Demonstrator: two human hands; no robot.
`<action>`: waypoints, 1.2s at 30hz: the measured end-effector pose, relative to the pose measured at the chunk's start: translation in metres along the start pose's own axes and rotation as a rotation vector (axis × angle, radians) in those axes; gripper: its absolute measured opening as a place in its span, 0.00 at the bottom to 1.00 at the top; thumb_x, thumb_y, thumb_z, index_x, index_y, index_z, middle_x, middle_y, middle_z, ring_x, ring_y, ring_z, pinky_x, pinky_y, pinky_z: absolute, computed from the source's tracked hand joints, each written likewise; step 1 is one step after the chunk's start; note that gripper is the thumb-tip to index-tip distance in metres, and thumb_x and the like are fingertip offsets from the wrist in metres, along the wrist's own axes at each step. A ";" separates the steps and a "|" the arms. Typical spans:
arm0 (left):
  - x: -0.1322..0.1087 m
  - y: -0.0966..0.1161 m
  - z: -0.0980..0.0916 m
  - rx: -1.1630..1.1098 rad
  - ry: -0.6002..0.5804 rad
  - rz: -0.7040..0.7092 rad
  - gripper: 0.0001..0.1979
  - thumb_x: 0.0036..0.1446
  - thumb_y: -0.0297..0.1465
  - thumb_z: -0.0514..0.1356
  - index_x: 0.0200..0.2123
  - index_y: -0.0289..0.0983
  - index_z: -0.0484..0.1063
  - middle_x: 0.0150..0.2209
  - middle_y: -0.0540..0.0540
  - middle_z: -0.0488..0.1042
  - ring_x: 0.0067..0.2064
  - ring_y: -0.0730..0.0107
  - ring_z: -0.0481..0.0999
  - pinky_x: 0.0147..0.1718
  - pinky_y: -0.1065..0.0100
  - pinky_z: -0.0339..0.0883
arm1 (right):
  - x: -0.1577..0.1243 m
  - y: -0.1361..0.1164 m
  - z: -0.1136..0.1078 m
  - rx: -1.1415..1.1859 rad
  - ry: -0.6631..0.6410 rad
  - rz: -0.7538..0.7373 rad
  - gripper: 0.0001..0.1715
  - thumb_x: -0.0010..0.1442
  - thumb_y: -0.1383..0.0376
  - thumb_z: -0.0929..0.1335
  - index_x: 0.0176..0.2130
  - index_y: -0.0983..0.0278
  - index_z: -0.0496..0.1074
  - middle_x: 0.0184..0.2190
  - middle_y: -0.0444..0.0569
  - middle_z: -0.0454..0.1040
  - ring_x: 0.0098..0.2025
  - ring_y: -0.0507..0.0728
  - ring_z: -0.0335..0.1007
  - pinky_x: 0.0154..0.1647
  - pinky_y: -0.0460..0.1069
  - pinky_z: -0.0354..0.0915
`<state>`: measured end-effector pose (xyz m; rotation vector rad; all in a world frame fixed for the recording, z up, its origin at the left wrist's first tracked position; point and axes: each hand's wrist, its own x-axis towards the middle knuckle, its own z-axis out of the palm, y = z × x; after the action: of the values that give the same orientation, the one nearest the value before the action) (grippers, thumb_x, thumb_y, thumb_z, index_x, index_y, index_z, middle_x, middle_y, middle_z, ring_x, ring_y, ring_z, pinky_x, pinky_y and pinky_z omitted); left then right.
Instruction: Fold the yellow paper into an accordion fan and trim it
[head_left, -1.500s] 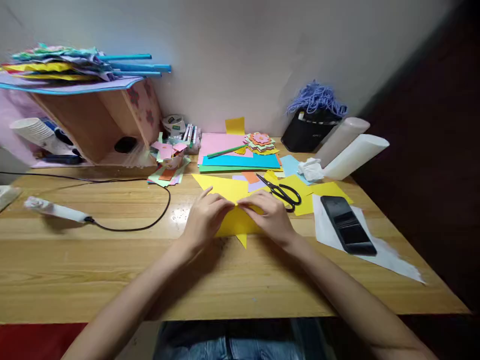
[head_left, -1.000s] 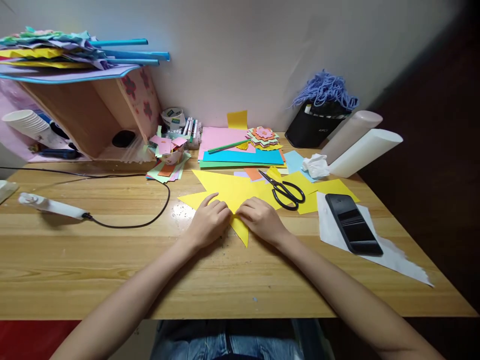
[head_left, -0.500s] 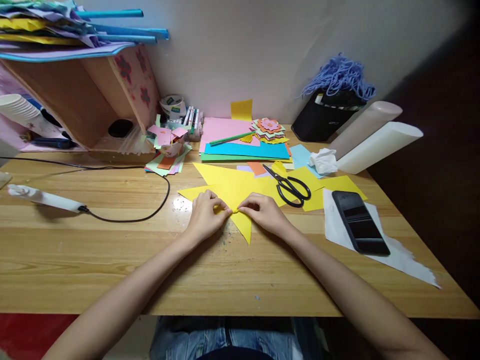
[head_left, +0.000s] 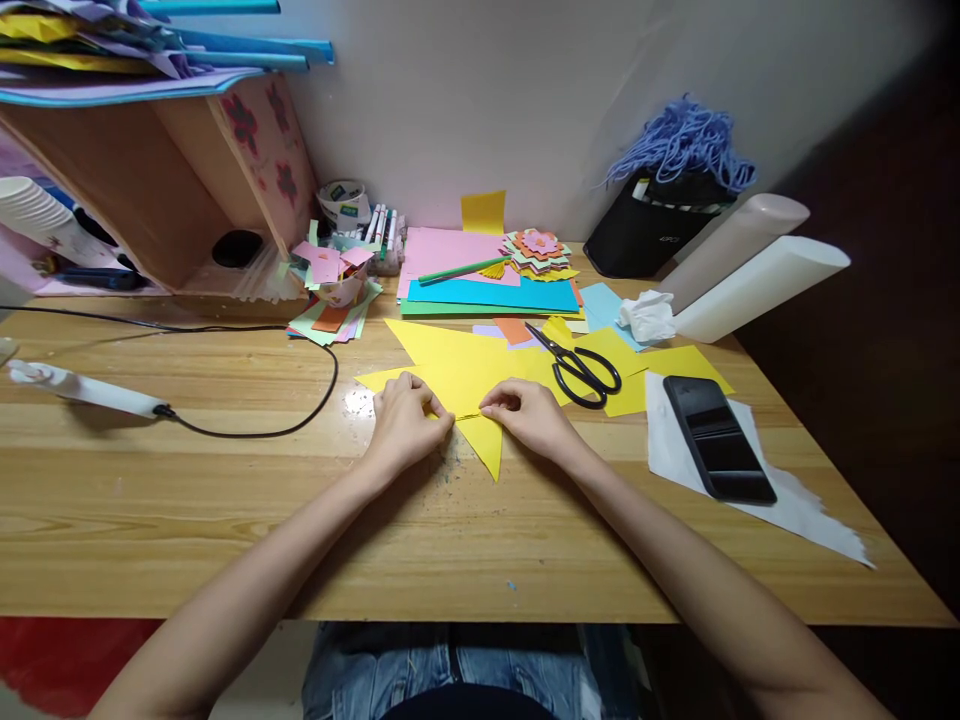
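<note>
Surface [head_left: 375,560]: the yellow paper is carried near its middle, and craft materials are ranged along its back.
Yellow paper: overlapping yellow sheets [head_left: 465,365] are laid flat, pointed corners spread out, and a folded yellow strip [head_left: 466,416] is held over their front part; whether it is joined to them cannot be told. All of it is judged light, thin and easily slid or creased. The strip, layered at its edge, is probably stiffer than one sheet yet readily crushed, so it is best pinched lightly at both ends.
Left hand [head_left: 409,420]: the strip's left end is pinched between thumb and finger.
Right hand [head_left: 529,415]: the right end is gripped likewise.
Phone [head_left: 720,440]: laid on torn white paper [head_left: 806,515], well to the right, where nothing is obstructed.
Scissors [head_left: 568,357]: rested across the yellow sheets beyond the right hand; by them the sheets could be snagged or weighed down.
Crumpled tissue [head_left: 649,317]: set behind the scissors, out of the way.
Orange piece [head_left: 513,331]: left just beside the scissor tips.
</note>
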<state>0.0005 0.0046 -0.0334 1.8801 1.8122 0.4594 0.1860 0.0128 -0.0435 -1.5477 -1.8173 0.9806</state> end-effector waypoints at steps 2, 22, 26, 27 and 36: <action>0.000 -0.002 -0.002 0.004 -0.007 0.006 0.07 0.46 0.35 0.60 0.21 0.39 0.71 0.37 0.46 0.67 0.45 0.58 0.63 0.46 0.54 0.56 | 0.000 0.001 -0.002 -0.003 -0.003 0.024 0.04 0.49 0.69 0.69 0.27 0.63 0.75 0.27 0.45 0.76 0.30 0.52 0.69 0.32 0.46 0.62; 0.008 -0.017 -0.022 0.077 -0.122 0.052 0.03 0.44 0.32 0.60 0.22 0.39 0.70 0.35 0.44 0.68 0.41 0.58 0.68 0.40 0.58 0.62 | 0.004 0.010 -0.017 0.010 -0.024 0.123 0.05 0.46 0.69 0.69 0.30 0.66 0.71 0.22 0.43 0.70 0.25 0.50 0.64 0.26 0.45 0.58; 0.010 -0.021 -0.025 0.031 -0.135 0.062 0.04 0.43 0.31 0.62 0.26 0.39 0.72 0.35 0.45 0.70 0.39 0.61 0.70 0.38 0.60 0.64 | 0.004 0.012 -0.017 0.007 -0.036 0.076 0.04 0.47 0.70 0.69 0.29 0.65 0.72 0.23 0.43 0.70 0.25 0.50 0.65 0.26 0.45 0.59; 0.010 -0.021 -0.026 0.018 -0.153 0.068 0.05 0.42 0.30 0.62 0.27 0.39 0.73 0.36 0.45 0.70 0.39 0.62 0.70 0.38 0.61 0.65 | 0.003 0.012 -0.017 0.001 -0.034 0.044 0.04 0.48 0.71 0.68 0.29 0.65 0.71 0.24 0.44 0.70 0.27 0.51 0.65 0.27 0.46 0.60; 0.011 -0.024 -0.028 0.026 -0.169 0.126 0.05 0.41 0.29 0.62 0.27 0.39 0.74 0.36 0.46 0.71 0.38 0.65 0.70 0.38 0.64 0.65 | -0.005 0.003 -0.014 -0.286 -0.078 -0.541 0.19 0.53 0.81 0.61 0.37 0.62 0.70 0.36 0.49 0.70 0.41 0.55 0.65 0.39 0.49 0.62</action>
<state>-0.0344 0.0189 -0.0251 1.9945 1.6049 0.3115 0.2001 0.0101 -0.0378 -1.0707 -2.3377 0.5466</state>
